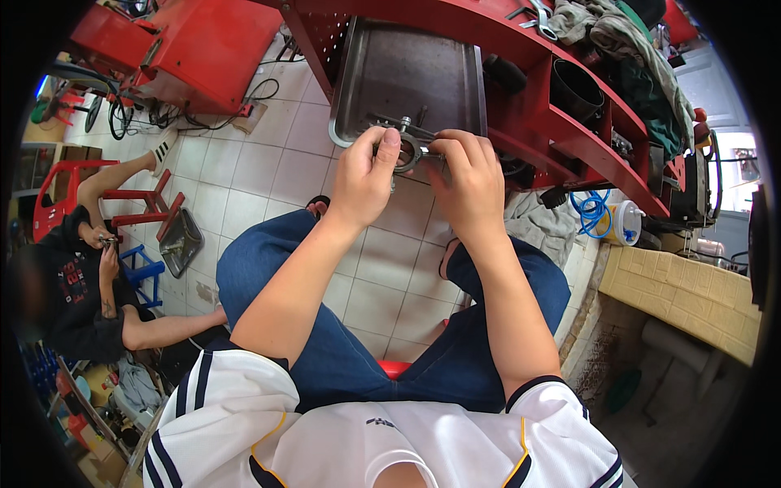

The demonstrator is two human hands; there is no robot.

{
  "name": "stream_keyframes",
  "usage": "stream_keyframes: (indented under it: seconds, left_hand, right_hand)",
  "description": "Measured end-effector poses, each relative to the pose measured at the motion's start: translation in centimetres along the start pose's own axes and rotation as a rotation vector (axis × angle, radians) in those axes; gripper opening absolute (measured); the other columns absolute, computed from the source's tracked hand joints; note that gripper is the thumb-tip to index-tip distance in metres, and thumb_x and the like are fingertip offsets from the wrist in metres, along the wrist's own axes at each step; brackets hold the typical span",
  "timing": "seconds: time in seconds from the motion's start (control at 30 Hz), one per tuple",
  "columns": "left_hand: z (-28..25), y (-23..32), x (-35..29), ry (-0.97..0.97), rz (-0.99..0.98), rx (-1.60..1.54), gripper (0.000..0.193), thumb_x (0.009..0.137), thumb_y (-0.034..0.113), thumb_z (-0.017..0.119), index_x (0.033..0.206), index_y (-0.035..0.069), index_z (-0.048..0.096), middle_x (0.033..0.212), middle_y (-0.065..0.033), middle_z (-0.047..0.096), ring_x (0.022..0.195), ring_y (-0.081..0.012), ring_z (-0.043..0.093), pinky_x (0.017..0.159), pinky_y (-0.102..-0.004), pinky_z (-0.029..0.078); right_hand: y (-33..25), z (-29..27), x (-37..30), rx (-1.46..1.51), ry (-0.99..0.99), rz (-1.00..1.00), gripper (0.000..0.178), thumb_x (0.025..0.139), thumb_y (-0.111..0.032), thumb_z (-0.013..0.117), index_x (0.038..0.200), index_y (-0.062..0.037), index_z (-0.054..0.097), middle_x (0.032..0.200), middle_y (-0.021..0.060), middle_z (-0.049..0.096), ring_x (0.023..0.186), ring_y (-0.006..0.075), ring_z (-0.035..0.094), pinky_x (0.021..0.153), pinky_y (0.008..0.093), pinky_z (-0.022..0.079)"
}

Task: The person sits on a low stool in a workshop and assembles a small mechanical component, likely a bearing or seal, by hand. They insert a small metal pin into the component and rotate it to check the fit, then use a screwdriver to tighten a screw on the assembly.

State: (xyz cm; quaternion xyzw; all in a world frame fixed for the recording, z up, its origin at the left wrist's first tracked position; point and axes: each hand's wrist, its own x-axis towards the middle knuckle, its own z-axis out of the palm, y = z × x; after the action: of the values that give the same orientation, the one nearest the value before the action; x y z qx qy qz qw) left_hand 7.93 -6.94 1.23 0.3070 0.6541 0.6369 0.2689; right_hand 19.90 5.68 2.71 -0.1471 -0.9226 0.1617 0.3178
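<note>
White shirt (346,447); hands (364,180) on metal ring (417,150); tray (411,69) beyond

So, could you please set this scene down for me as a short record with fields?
left hand: holding a metal ring
right hand: at the ring's right side
tray: dark, behind the ring in this view
red bench: around the tray, reaching to the right
blue hose: coiled, at right, beside a white bucket
other person: at left, both hands at a small object, too small to tell
floor: pale tiles
</note>
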Motion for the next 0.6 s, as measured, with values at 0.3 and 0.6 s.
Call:
stream_keyframes:
  seconds: [0.3, 0.6]
  left_hand:
    - [-0.1, -1.2, -0.2, -0.074, 0.061, 0.052, 0.062, 0.107, 0.055, 0.032, 0.108, 0.000, 0.061, 0.089, -0.0060, 0.066, 0.082, -0.0126, 0.062, 0.074, -0.0269, 0.049]
    - [-0.2, -0.5, -0.1, -0.019, -0.011, 0.080, 0.064, 0.105, 0.059, 0.033, 0.107, 0.003, 0.062, 0.085, -0.0042, 0.068, 0.079, -0.0105, 0.062, 0.068, -0.0236, 0.045]
  right_hand:
    - [0.0, 0.3, 0.0, -0.137, 0.080, -0.059, 0.021, 0.070, -0.005, 0.075, 0.088, -0.0086, 0.065, 0.106, -0.0005, 0.066, 0.100, 0.0223, 0.061, 0.081, 0.0374, 0.047]
    - [-0.8, 0.5, 0.0, -0.116, -0.026, 0.028, 0.035, 0.072, -0.004, 0.074, 0.107, -0.0095, 0.067, 0.121, 0.0021, 0.063, 0.115, 0.0268, 0.057, 0.094, 0.0421, 0.046]
